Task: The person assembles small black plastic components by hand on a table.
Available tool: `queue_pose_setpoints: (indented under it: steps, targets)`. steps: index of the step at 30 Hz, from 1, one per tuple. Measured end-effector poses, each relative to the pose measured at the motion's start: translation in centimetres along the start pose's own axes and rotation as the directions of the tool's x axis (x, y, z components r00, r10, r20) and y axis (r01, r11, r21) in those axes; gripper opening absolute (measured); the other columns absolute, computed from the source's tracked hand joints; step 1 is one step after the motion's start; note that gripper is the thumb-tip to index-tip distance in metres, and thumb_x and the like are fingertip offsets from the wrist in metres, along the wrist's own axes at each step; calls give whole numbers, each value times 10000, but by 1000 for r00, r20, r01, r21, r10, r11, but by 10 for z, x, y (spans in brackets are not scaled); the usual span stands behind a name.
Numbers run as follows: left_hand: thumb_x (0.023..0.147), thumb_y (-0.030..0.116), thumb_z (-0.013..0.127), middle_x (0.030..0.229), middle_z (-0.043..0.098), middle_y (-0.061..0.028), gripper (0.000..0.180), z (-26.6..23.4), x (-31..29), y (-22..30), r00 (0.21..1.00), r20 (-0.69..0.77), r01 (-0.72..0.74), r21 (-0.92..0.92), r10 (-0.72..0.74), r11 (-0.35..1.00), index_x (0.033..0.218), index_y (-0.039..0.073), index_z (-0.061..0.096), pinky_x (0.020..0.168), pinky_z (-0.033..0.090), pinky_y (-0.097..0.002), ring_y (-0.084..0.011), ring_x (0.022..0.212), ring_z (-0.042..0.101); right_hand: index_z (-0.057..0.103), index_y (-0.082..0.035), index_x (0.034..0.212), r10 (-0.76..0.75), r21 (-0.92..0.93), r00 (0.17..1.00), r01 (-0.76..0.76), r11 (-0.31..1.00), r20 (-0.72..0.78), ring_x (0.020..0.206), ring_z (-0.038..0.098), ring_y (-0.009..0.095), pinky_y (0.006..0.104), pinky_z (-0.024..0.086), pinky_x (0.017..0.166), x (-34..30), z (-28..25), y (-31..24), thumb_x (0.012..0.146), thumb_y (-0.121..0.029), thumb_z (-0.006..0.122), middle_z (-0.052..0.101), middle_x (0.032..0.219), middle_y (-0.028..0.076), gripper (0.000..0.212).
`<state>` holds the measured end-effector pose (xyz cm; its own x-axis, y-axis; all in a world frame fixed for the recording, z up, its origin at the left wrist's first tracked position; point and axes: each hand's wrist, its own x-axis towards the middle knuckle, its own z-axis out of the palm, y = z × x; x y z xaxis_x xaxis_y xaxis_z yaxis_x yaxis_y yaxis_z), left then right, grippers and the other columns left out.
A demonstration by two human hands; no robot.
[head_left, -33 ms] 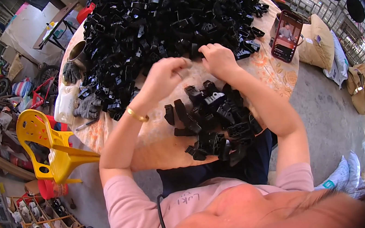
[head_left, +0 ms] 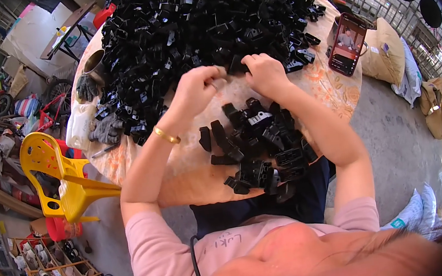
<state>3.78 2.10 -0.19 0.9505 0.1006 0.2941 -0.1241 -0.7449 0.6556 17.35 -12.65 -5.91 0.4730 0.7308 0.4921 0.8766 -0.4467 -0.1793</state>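
Black moulded plastic parts lie in two lots: a large heap [head_left: 204, 21] across the upper centre of the frame and a small cluster [head_left: 273, 141] at centre, near the table's lower edge. Judged by volume, the small lot looks like the portion dealt with and the heap the portion outstanding; which lot is finished cannot be confirmed. The left hand [head_left: 198, 89] is at upper centre, fingers curled and tips drawn together; whether anything is pinched cannot be told. The right hand [head_left: 265, 72], just beside it to the right, has bent fingers against the heap's lower edge; its hold on a part is likewise unclear. The round table [head_left: 330, 91] wears an orange-patterned cover. A metal cup [head_left: 95, 64] and grey work gloves [head_left: 106, 130] sit at its left side, a lit smartphone [head_left: 347, 44] upright at its right. A yellow plastic chair [head_left: 74, 201] stands at left, a loaded shoe rack [head_left: 42, 271] at lower left, and a stuffed beige sack [head_left: 383, 56] at upper right on grey concrete floor [head_left: 390, 134].
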Motion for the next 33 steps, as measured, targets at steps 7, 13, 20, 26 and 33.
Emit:
queue_pose_setpoints:
  steps: [7,13,20,26,33]
  targets:
    - [729,234,674,923,564,-118,342,35,43,-9,988,-104,-52,485,117,873,987,15,625,783,445,-342,-281,928,492,568,-49,920,48,57,992,-55,997,114,825,585,296,381,493,723,-6,-13,0,689,-128,590,590,884,127,245]
    - [604,118,691,931,529,-100,334,56,57,-16,982,-105,-36,710,157,704,919,64,597,765,455,-346,-276,912,488,558,-65,1122,-2,463,997,38,886,-78,674,570,220,304,488,638,4,-30,17,680,-87,578,577,844,106,443]
    - [677,18,695,855,592,-88,306,32,19,12,992,-130,-11,-9,9,1000,944,18,545,707,478,-307,-187,803,593,601,-7,1060,196,952,977,-142,272,90,676,526,37,184,450,627,7,-33,13,794,-43,629,607,845,-3,271]
    - [751,-19,668,914,593,-46,346,15,2,9,937,-102,76,-874,-334,480,1068,-6,531,732,472,-231,-103,830,570,612,-9,1081,160,956,972,-206,209,175,743,563,52,197,465,676,-2,-31,-20,776,-71,665,646,907,29,316]
    - [790,-25,627,988,589,-20,377,18,-4,4,957,-60,69,-904,-285,422,1152,28,538,812,476,-241,-97,884,565,577,8,1132,243,978,968,-101,182,55,777,575,71,207,475,689,-5,-28,-33,804,-42,643,652,915,60,338]
